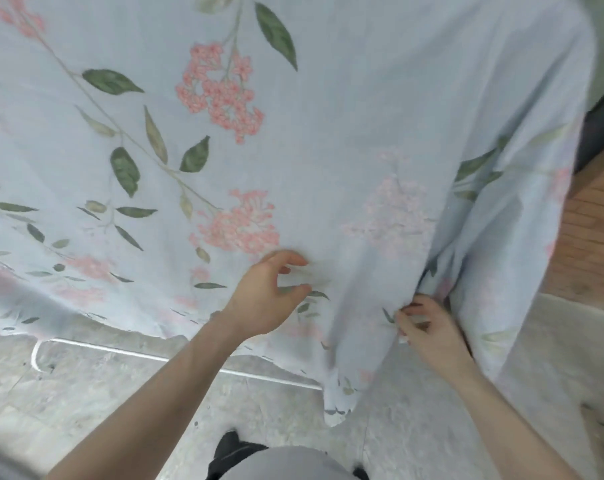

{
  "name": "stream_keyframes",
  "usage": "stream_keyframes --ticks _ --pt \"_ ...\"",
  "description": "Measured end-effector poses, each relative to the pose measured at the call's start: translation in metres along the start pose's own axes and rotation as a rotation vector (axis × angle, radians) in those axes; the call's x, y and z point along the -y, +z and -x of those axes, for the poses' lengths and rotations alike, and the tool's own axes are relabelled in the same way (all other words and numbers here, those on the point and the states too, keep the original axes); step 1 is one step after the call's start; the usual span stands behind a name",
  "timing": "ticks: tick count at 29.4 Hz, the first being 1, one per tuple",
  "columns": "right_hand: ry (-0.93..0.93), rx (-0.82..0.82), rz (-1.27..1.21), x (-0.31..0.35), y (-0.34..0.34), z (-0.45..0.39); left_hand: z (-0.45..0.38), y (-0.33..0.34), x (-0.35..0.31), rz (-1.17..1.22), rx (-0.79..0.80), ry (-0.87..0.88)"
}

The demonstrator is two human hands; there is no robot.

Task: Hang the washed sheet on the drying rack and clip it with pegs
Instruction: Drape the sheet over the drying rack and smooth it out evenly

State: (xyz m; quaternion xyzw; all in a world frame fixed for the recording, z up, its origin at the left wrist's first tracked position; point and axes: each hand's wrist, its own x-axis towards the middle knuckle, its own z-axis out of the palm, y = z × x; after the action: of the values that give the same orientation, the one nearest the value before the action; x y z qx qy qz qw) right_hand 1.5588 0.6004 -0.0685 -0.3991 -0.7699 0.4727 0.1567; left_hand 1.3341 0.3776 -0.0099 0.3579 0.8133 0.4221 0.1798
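Head view, looking down. Pale blue sheet (328, 133) with pink flower clusters and green leaves hangs draped in front, filling most of the frame; its lower hem falls unevenly above the grey stone floor (120, 393). White drying rack foot bar (137, 355) shows just under the hem, left of centre.

Left hand (269, 292): fingers loosely curled and apart, grip spread, fingertips at the sheet's face near a flower cluster, holding nothing.

Right hand (428, 327): grip pinching a vertical fold of the sheet, cloth bunched between thumb and fingers; fold runs up and right from the grip.

Wooden floor (595, 230) at right edge. Pale rug (570, 358) at lower right.
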Motion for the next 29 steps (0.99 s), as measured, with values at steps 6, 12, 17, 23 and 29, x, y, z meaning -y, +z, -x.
stream_keyframes --ticks 6,12,17,23,29 --pt "-0.229 0.114 -0.072 0.026 -0.077 0.027 0.015 0.065 -0.063 0.028 -0.11 -0.045" --pt "-0.451 -0.237 -0.361 0.057 -0.128 0.017 0.034 0.103 -0.102 0.026 -0.149 -0.056" --pt "-0.399 -0.202 -0.288 0.069 -0.123 -0.017 0.038 0.108 -0.118 0.004 -0.162 -0.065" --pt "-0.474 -0.112 -0.236 0.093 -0.124 -0.051 0.034 0.101 -0.134 0.025 -0.201 -0.053" --pt "-0.549 -0.055 -0.264 0.095 -0.132 -0.076 0.029 0.095 -0.15 0.048 -0.262 -0.051"
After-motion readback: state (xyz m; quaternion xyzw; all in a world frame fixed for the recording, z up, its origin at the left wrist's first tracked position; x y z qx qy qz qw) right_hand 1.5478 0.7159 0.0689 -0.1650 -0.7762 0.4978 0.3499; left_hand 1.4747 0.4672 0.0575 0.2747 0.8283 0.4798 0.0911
